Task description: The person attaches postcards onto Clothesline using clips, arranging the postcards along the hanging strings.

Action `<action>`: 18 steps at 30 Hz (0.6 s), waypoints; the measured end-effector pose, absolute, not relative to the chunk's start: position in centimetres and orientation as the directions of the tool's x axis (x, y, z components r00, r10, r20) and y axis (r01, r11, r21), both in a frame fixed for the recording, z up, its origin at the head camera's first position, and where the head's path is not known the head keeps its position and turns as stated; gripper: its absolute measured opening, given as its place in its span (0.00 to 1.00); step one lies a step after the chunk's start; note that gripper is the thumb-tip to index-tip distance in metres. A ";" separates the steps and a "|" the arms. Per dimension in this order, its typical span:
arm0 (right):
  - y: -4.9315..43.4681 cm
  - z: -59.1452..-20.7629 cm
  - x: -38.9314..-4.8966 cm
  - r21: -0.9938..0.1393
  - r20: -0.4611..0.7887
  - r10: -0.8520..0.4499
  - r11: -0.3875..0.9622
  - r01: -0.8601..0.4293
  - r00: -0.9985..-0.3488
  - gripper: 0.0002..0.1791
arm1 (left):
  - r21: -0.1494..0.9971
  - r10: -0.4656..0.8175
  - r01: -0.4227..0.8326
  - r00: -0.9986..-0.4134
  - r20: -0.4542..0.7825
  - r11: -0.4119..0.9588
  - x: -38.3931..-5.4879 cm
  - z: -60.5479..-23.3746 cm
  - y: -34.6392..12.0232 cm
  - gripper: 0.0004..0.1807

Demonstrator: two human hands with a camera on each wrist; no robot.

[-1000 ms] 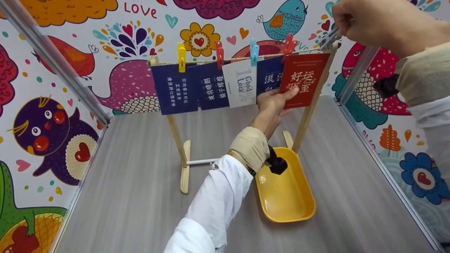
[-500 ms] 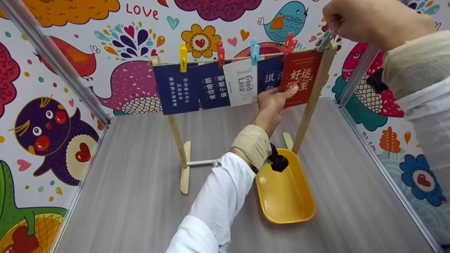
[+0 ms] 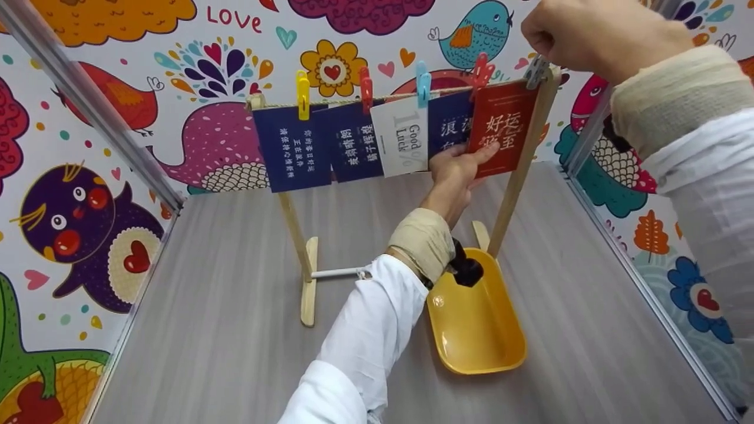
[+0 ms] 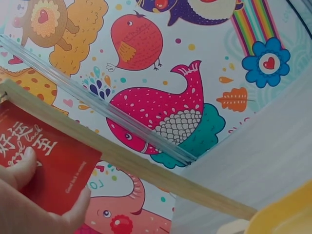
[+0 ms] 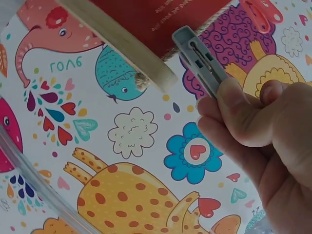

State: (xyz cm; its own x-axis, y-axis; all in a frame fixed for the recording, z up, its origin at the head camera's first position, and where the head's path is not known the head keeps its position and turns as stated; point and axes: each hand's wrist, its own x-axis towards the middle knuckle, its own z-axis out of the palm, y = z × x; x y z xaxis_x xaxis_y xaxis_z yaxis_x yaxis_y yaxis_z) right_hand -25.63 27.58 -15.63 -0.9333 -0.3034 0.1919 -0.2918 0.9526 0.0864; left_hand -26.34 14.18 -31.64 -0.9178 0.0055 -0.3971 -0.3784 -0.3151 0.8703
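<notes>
My left hand [image 3: 452,172] grips the lower left of a red card [image 3: 508,112], its thumb flat on the printed front. That card hangs upright at the right end of a rope line, beside the wooden post [image 3: 524,171]. Up at the card's top right corner, my right hand [image 3: 609,38] pinches a grey clothespin [image 5: 201,61] by its handle end. In the right wrist view the clothespin's tip overlaps the rope [image 5: 210,24] and the card's top edge. A red clothespin [image 3: 483,72] stands at the card's top left corner.
Blue cards [image 3: 293,147] and a white card [image 3: 400,138] hang leftward on the rope, with yellow [image 3: 303,94], red [image 3: 366,88] and blue [image 3: 423,85] clothespins. A yellow tray [image 3: 480,330] lies below, near the rack's right foot. Cartoon-printed walls enclose the grey floor.
My right hand has moved left and slightly down, bringing the grey clothespin from by the post top onto the red card's top right corner. The left hand keeps its hold on the card.
</notes>
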 end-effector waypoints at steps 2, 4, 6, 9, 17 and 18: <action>27.2 -15.7 -25.7 0.085 0.187 -0.321 0.947 -0.310 -0.928 0.07 | 0.872 0.005 -0.380 -0.917 -0.398 -0.307 -26.3 -31.6 14.2 0.17; 26.9 -15.9 -25.8 0.082 0.178 -0.334 0.942 -0.324 -0.926 0.06 | 0.875 0.004 -0.385 -0.916 -0.402 -0.294 -26.3 -31.6 14.2 0.17; 26.7 -15.9 -25.9 0.080 0.166 -0.344 0.939 -0.335 -0.924 0.06 | 0.877 0.006 -0.387 -0.916 -0.402 -0.285 -26.3 -31.6 14.2 0.17; 26.2 -16.1 -26.0 0.110 0.144 -0.337 0.940 -0.324 -0.930 0.07 | 0.880 0.005 -0.390 -0.915 -0.404 -0.269 -26.4 -31.6 14.2 0.17; 25.3 -16.2 -26.2 0.219 0.063 -0.304 0.933 -0.284 -0.950 0.15 | 0.893 -0.003 -0.374 -0.922 -0.387 -0.250 -26.3 -31.9 13.9 0.18; 25.4 -16.3 -26.2 0.223 0.066 -0.300 0.934 -0.279 -0.952 0.17 | 0.901 -0.003 -0.368 -0.926 -0.378 -0.230 -26.3 -32.0 13.9 0.18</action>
